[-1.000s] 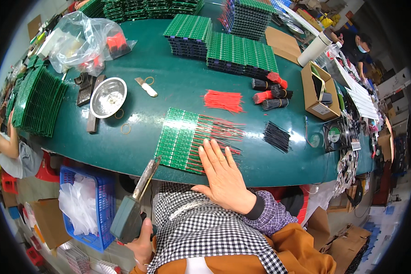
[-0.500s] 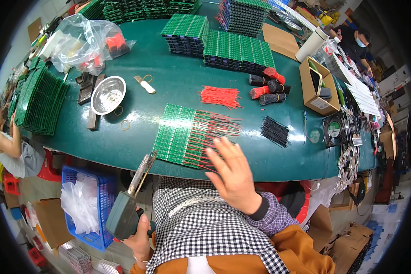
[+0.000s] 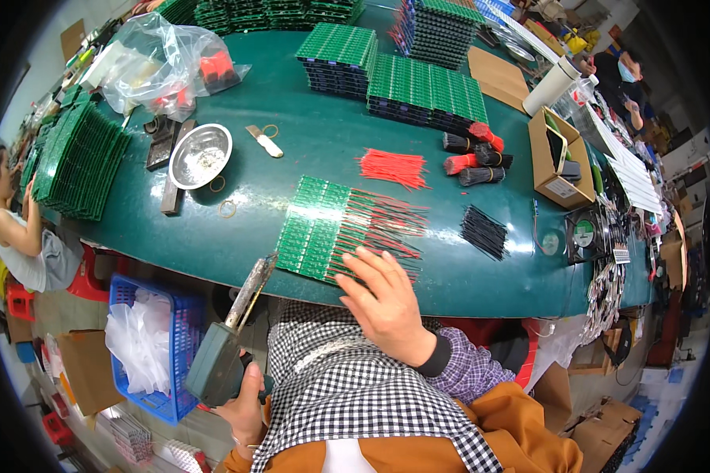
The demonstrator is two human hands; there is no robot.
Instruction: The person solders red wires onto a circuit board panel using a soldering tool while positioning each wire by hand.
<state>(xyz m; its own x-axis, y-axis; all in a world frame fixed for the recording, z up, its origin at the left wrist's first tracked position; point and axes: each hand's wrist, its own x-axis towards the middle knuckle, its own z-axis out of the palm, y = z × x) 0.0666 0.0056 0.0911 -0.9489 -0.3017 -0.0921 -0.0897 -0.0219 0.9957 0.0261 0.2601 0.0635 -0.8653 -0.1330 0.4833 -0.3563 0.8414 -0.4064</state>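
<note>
- Left hand (image 3: 246,398): fingers are gripping the iron (image 3: 213,364), below-left of the board (image 3: 312,229).
- Right hand (image 3: 390,307): unclenched fingers are lying over red wires (image 3: 379,223), right of the board.

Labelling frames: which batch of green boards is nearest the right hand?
The flat batch ahead and left of the right hand, with red wires along its right side; the others sit in stacks, farther away.

A pale wall (image 3: 43,67) rose at the upper left, and a red stool (image 3: 91,274) stood on the greyish floor (image 3: 59,315) beside a glossy green table (image 3: 323,134).
</note>
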